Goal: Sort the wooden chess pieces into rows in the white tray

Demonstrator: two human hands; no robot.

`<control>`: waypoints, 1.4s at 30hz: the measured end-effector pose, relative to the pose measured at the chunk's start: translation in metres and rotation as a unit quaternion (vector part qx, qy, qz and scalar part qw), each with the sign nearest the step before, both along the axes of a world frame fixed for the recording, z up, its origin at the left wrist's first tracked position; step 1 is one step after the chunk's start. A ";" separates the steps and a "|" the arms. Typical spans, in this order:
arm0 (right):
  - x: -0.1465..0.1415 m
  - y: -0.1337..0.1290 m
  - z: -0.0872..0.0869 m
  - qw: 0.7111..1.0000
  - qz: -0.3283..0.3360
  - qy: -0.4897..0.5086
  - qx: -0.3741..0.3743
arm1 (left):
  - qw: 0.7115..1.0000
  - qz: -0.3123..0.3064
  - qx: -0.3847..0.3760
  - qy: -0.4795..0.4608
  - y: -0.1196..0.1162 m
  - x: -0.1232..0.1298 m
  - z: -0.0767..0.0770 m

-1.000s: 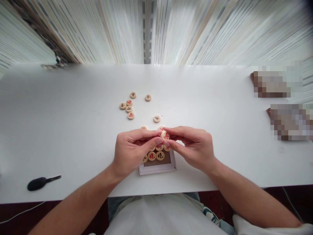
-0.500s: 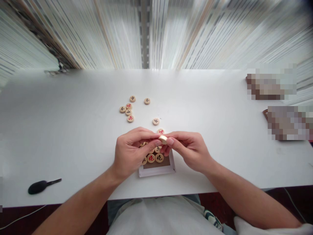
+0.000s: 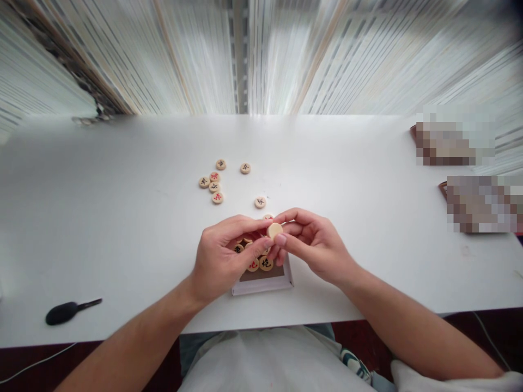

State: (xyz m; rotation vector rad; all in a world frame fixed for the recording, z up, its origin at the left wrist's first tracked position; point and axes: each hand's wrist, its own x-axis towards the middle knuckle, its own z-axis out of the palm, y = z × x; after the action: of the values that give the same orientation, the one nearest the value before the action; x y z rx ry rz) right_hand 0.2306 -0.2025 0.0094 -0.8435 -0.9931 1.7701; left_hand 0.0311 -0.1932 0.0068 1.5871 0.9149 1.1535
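Note:
Between the fingertips of my left hand (image 3: 229, 250) and my right hand (image 3: 312, 242) is a round wooden Chinese chess piece (image 3: 274, 231), its blank face toward me. Both hands pinch it by its edge, above a shallow white box (image 3: 263, 285). Inside the box lie several pieces with red or black characters, such as a black-marked chess piece (image 3: 266, 263); my fingers hide part of them. A red-marked chess piece (image 3: 268, 218) shows just behind my fingertips, and a black-marked chess piece (image 3: 260, 202) lies on the table beyond it.
A loose group of chess pieces (image 3: 214, 187) lies left of centre on the white table (image 3: 347, 163), with one single piece (image 3: 245, 168) to its right. A black brush-like object (image 3: 67, 312) rests at the front left. Two blurred-out brown-edged objects stand at the right. Striped curtains hang behind.
The held piece has turned from nearly edge-on to showing its blank flat face. My right fingers have shifted around it, and my left hand has moved slightly right.

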 end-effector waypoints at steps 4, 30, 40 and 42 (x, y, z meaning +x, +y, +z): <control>0.000 0.001 0.001 0.999 -0.017 -0.021 -0.023 | 0.997 -0.011 0.065 0.043 0.000 0.000 0.000; 0.011 0.000 0.009 0.998 0.049 -0.035 0.033 | 1.000 -0.013 0.027 0.004 -0.002 0.001 0.001; 0.008 -0.001 0.010 0.992 -0.013 -0.092 0.083 | 0.999 0.016 -0.038 -0.015 -0.002 0.002 0.000; 0.008 -0.001 0.007 0.988 -0.033 -0.107 0.110 | 0.999 0.033 -0.008 -0.001 -0.001 0.001 -0.001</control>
State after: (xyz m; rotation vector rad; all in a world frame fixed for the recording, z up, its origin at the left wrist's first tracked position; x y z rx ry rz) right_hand 0.2383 -0.2038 0.0159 -0.9252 -1.2609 1.5032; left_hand 0.0326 -0.1947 0.0059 1.5527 0.9801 1.1897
